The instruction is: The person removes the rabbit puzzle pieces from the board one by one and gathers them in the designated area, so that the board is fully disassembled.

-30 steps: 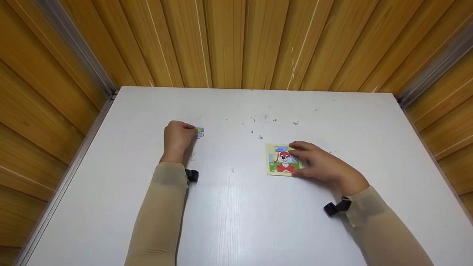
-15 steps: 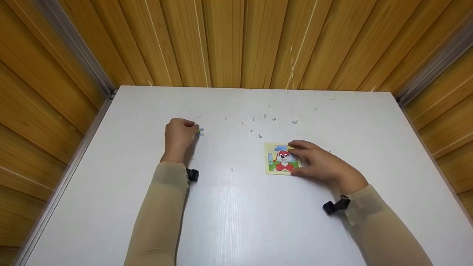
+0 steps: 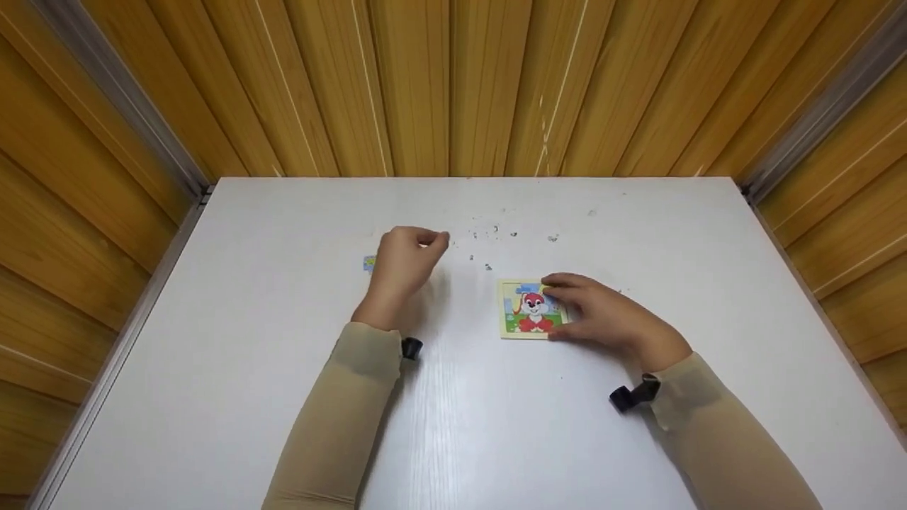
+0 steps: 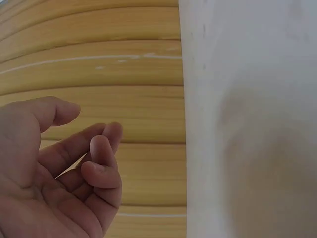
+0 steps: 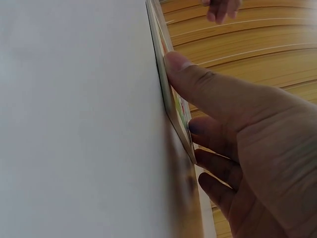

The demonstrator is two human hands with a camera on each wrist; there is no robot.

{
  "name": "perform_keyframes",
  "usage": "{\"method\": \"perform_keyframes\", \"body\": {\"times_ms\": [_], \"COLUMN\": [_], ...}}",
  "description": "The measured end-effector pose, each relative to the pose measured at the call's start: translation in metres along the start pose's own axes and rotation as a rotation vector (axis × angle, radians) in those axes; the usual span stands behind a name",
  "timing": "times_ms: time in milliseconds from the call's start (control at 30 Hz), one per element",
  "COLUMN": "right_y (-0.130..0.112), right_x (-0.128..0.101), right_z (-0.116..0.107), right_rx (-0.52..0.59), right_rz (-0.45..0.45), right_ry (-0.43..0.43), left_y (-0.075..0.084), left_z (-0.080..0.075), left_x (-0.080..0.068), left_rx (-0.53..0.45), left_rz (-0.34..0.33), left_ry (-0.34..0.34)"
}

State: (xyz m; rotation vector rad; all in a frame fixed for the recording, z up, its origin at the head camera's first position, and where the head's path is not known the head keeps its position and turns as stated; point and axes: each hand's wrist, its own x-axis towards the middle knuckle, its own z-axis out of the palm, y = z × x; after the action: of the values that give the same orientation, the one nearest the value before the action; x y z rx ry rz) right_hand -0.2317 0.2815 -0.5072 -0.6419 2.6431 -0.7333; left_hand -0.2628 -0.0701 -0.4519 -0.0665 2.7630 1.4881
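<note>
A square framed jigsaw puzzle (image 3: 533, 315) with a red and white cartoon animal lies on the white table. My right hand (image 3: 602, 313) grips its right side, thumb at the near edge and fingers at the far edge; the right wrist view shows the thumb on the frame's rim. Left of the puzzle, my left hand (image 3: 407, 263) hovers above the table. In the left wrist view its fingers (image 4: 103, 176) are loosely bent, the thumb stands apart, and nothing is between them. Behind that hand, a small blue and yellow puzzle piece (image 3: 369, 263) is partly hidden.
Several dark scuff marks (image 3: 496, 232) dot the far middle of the white table (image 3: 468, 425). Yellow wood-patterned panels (image 3: 418, 85) rise behind it and along both sides. Each wrist carries a small black camera (image 3: 622, 399).
My left hand has left the puzzle piece and moved right, towards the puzzle; the piece stays behind on the table. The right hand keeps its grip on the puzzle. The head view has shifted slightly.
</note>
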Motion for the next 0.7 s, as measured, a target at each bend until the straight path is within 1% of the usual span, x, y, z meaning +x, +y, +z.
{"method": "perform_keyframes", "body": {"times_ms": [100, 167, 333, 433, 500, 700], "right_y": [0.000, 0.001, 0.004, 0.006, 0.006, 0.007], "right_x": [0.001, 0.001, 0.000, 0.001, 0.001, 0.001], "right_z": [-0.001, -0.002, -0.002, -0.003, -0.004, -0.006], "right_rx": [-0.007, -0.017, -0.033, -0.026, -0.023, -0.051], "right_rz": [-0.008, -0.023, -0.029, -0.014, -0.004, -0.007], "right_ry": [0.012, 0.019, 0.032, 0.037, 0.035, 0.023], "left_y": [0.017, 0.026, 0.039, 0.041, 0.040, 0.032], "left_z": [0.010, 0.016, 0.033, 0.043, 0.050, 0.071], "left_x": [-0.001, -0.001, -0.003, -0.005, -0.005, -0.005], "left_rx": [-0.028, -0.039, -0.054, -0.062, -0.051, 0.032], "left_rz": [0.032, 0.049, 0.069, 0.070, 0.080, 0.104], "left_ry": [-0.035, -0.053, -0.114, -0.158, -0.182, -0.249]}}
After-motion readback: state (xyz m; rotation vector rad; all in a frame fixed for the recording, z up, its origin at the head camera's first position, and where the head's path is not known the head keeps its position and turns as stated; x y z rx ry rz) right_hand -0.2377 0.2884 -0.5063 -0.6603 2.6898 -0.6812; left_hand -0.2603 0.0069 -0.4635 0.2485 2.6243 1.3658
